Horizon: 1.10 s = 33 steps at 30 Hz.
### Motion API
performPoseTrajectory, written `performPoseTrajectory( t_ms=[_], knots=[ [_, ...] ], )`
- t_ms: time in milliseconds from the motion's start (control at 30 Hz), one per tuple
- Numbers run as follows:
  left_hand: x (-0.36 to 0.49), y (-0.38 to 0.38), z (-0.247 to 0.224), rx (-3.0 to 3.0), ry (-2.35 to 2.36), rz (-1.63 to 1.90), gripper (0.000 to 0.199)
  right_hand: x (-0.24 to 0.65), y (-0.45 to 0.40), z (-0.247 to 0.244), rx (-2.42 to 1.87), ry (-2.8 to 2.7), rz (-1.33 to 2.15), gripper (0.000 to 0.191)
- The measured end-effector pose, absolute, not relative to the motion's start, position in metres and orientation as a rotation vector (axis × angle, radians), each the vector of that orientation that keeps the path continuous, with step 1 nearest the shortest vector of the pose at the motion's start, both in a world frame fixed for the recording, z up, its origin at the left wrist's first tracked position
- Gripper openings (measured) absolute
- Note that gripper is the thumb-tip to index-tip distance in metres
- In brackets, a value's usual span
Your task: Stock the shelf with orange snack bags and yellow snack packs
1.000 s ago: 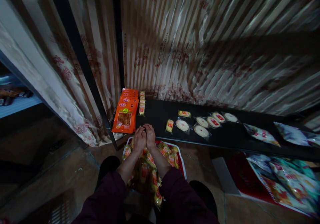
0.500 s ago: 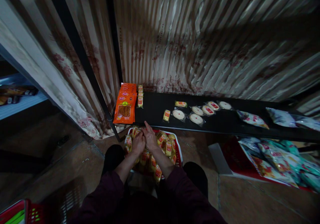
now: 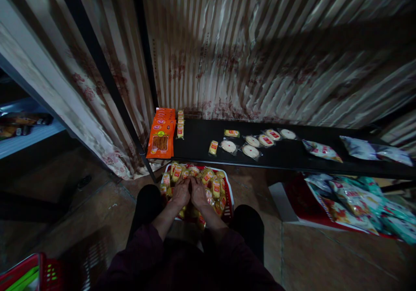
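Note:
Low between my knees is a red and white basket [image 3: 230, 194] filled with small yellow wrapped snack cakes [image 3: 216, 188]. My left hand [image 3: 180, 192] is over the middle of the pile, fingers bent downward. Close against it, my right hand [image 3: 197, 191] is curled the same way, the fingertips of both nearly meeting. What lies within the fingers is hidden beneath the hands. Just ahead, the black shelf [image 3: 195, 141] carries a row of the same cakes [image 3: 180, 128], a single cake [image 3: 213, 147] near its front edge and another cake [image 3: 232, 133] behind.
Orange snack packets [image 3: 160, 141] overlap at the shelf's left end, beside a dark post [image 3: 108, 78]. Round white wrapped pastries [image 3: 251, 152] and puffy bags [image 3: 321, 151] lie farther right. An open carton [image 3: 286, 202] of bags stands right; a red basket [image 3: 42, 269] is lower left.
My right hand has drawn back and its fingers, stretched forward before, now bend down into the cakes beside the left hand. The view has shifted slightly.

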<state>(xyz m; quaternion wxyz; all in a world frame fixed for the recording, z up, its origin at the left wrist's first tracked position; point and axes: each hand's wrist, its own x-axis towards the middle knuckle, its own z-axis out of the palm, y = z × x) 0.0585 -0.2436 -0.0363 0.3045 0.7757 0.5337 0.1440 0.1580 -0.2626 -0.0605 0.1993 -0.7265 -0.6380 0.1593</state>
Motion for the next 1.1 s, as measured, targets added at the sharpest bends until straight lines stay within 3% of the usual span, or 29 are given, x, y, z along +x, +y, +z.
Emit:
performPoseTrajectory(
  t_ms=[467, 1100],
  knots=[
    [0.067, -0.244, -0.033, 1.988, 1.518, 0.503, 0.051, 0.168, -0.265, -0.066, -1.931, -1.621, 0.466, 0.054],
    [0.071, -0.231, -0.043, 1.052, 1.429, 0.971, 0.025, 0.171, -0.265, -0.059, -1.71, -1.448, 0.514, 0.044]
  ],
)
